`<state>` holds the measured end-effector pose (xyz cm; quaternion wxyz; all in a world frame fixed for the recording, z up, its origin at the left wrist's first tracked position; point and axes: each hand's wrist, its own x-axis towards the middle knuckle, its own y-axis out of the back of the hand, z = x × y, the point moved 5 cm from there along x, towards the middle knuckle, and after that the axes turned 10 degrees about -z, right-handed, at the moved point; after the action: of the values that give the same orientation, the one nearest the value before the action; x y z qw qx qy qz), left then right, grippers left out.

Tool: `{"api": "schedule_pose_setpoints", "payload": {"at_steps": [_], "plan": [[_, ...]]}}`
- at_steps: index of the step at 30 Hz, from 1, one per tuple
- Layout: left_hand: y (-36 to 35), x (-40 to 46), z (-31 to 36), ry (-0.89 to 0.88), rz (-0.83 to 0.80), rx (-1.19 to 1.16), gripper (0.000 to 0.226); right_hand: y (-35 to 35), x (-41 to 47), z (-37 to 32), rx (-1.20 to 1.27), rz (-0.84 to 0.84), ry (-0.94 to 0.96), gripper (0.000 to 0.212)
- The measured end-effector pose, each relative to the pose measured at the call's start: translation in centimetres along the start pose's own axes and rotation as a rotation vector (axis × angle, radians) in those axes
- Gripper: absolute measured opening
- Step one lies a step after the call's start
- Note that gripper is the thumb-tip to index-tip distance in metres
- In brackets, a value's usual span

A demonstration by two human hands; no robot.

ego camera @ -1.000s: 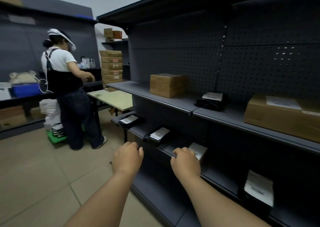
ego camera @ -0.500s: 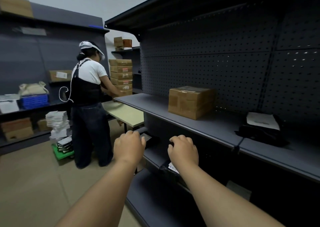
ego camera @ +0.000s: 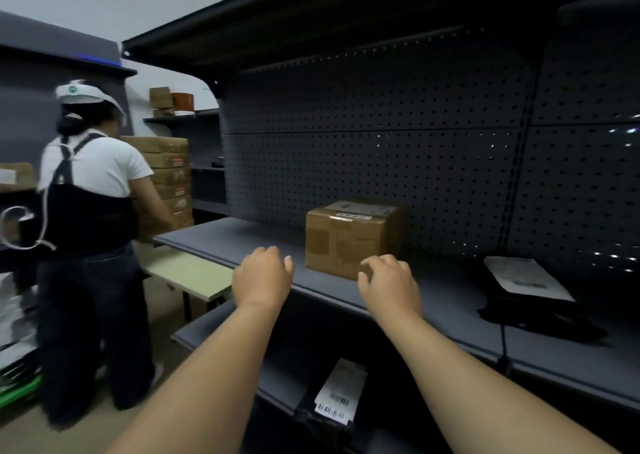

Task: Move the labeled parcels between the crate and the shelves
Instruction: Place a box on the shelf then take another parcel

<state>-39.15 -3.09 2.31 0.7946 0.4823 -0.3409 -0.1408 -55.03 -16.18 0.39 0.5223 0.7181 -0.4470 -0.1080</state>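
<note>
Label text on all parcels blurred, unreadable. Left hand (ego camera: 262,278) and right hand (ego camera: 388,281) both empty, fingers loosely curled, raised before the grey metal shelf (ego camera: 221,242). Taped cardboard box (ego camera: 353,237) on that shelf at 12 o'clock, right fingertips just beside its lower corner. Black poly bag (ego camera: 540,310) at 3 o'clock; another bagged parcel (ego camera: 337,400) at 6 o'clock, partly shadowed.

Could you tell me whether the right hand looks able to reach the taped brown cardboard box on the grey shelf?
Probably yes: the right hand is open beside the cardboard box, nothing between.
</note>
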Motion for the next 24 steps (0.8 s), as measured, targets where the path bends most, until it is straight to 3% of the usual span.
{"api": "schedule_pose_setpoints", "payload": {"at_steps": [9, 15, 19, 24], "plan": [[-3.3, 14.0, 0.8, -0.05, -0.203, -0.382, 0.033, 2.0, 8.1, 2.4, 0.24, 0.273, -0.327, 0.028], [-6.6, 20.4, 1.5, -0.031, -0.421, -0.66, 0.044, 0.8, 11.4, 3.3, 0.687, 0.353, -0.534, 0.03], [-9.3, 21.7, 2.3, 0.094, -0.618, -0.982, 0.038, -0.6, 12.3, 3.3, 1.005, 0.338, -0.663, 0.016], [-11.3, 22.3, 3.2, 0.136, -0.813, -1.179, 0.064, -1.8, 12.9, 2.9, 1.218, 0.276, -0.712, 0.025]]}}
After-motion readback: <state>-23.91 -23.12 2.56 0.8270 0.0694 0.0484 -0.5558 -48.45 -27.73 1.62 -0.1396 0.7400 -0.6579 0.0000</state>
